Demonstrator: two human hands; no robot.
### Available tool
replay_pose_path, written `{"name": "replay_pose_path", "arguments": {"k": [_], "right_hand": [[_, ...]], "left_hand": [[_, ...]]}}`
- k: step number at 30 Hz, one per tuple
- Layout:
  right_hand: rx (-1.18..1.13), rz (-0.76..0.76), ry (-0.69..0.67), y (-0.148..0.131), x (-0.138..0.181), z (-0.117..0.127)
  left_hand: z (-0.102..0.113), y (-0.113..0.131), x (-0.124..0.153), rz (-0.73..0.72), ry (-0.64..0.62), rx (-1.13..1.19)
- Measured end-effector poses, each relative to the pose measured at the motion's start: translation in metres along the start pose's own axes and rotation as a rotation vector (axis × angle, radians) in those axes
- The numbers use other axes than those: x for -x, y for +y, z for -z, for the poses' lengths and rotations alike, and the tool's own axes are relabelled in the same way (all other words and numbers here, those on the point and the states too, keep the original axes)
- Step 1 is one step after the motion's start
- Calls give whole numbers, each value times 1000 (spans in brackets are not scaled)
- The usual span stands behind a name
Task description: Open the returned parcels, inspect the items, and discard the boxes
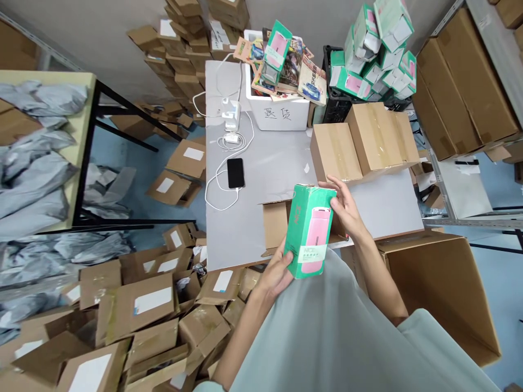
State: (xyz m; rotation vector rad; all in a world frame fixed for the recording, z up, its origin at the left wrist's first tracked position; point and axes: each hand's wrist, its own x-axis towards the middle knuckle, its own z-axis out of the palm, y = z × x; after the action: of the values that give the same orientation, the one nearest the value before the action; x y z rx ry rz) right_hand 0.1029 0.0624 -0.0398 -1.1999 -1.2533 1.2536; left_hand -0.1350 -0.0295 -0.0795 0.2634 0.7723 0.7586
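Note:
I hold a green product box (310, 231) with a pink bottle pictured on its front, upright above the near edge of the grey table (269, 163). My left hand (275, 275) grips its lower left corner, fingers wrapped round the bottom. My right hand (347, 209) clasps its upper right side, thumb on the front face. Just behind the box lies an open brown carton (275, 220), partly hidden by it.
On the table sit taped brown cartons (363, 141), a white bin (281, 111) full of books, a black phone (236, 173) on a white cable and a charger. More green boxes (376, 60) pile at the back. A large open carton (445, 288) stands right; labelled parcels (134, 310) cover the floor left.

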Motion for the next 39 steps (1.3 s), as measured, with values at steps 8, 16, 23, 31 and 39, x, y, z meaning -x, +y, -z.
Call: {"name": "replay_pose_path", "arguments": {"k": [8,16,23,31,39], "right_hand": [[-28,-78,162,5,3,-13],[-7,-155,194,7,-6,-17],[-88,-130,106,4,-6,-4],[-134,-94,96,6,-1,-8],[-62,-109,188,9,-2,-10]], "left_hand": [[-5,17,1,26,62,-160],[-15,7,-1,-176,182,-365],[-10,1,2,-37,133,-115],[-5,10,1,78,2,-16],[-15,17,0,-153,60,-313]]}}
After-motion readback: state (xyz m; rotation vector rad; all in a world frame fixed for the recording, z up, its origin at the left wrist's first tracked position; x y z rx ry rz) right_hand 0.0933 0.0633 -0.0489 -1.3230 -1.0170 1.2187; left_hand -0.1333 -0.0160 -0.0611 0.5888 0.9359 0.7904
